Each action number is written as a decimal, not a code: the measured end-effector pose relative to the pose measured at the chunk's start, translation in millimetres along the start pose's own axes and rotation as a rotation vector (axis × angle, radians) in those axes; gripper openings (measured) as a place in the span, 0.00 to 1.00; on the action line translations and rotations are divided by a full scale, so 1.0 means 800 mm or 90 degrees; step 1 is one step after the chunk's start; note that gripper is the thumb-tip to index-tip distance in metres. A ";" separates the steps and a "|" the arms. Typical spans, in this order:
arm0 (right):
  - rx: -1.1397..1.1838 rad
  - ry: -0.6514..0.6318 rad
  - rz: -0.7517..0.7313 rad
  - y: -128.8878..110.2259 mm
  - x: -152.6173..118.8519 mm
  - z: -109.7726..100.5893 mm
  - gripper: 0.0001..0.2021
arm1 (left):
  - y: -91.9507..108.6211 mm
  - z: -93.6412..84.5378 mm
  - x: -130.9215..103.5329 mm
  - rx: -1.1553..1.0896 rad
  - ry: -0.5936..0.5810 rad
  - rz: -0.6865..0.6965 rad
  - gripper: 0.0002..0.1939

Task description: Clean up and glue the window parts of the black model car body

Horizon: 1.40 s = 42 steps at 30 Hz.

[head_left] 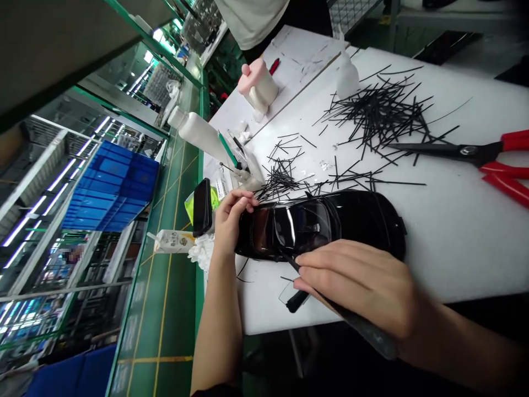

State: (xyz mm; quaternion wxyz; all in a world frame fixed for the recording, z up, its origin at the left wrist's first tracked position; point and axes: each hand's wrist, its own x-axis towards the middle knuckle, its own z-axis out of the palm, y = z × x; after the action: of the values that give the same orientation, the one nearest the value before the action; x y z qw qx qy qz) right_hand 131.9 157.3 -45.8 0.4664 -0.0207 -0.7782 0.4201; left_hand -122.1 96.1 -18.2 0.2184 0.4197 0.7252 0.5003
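Observation:
A glossy black model car (363, 218) lies on the white worktop, its windows and dark reddish-brown rear glass facing up. My left hand (231, 215) is closed around the car's left end, fingers curled against its far side. In my right hand (359, 281) is a pair of dark tweezers (292, 261), their tip touching the car's near side by the windows. Just below that tip, a small black part with a clear pane (296, 300) lies on the worktop. Black thin strips (285, 173) are scattered beyond the car.
Red-handled scissors (467, 151) lie at the right beside a large pile of black strips (378, 110). Bottles, a pink-lidded cup (258, 82), a phone (202, 207) and a drink carton (176, 241) stand around the far and left edges. A person (256, 22) stands beyond the table.

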 end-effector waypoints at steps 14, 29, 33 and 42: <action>-0.124 0.054 0.010 -0.008 -0.007 0.004 0.16 | -0.008 0.000 0.001 -0.019 0.012 0.020 0.05; -0.172 0.091 -0.021 -0.003 0.004 0.006 0.18 | -0.009 0.002 0.006 0.000 0.036 0.010 0.06; -0.170 0.094 -0.036 -0.002 0.003 0.013 0.19 | -0.009 0.002 0.006 0.009 0.034 0.014 0.06; -0.100 -0.003 0.024 -0.004 -0.006 0.009 0.15 | -0.008 0.000 0.002 -0.001 0.011 0.014 0.05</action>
State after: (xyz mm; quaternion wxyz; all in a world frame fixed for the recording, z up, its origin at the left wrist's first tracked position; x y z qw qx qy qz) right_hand 130.5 148.9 -48.3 0.4535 -0.0707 -0.8095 0.3662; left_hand -125.2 96.6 -23.8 0.2070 0.4233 0.7218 0.5070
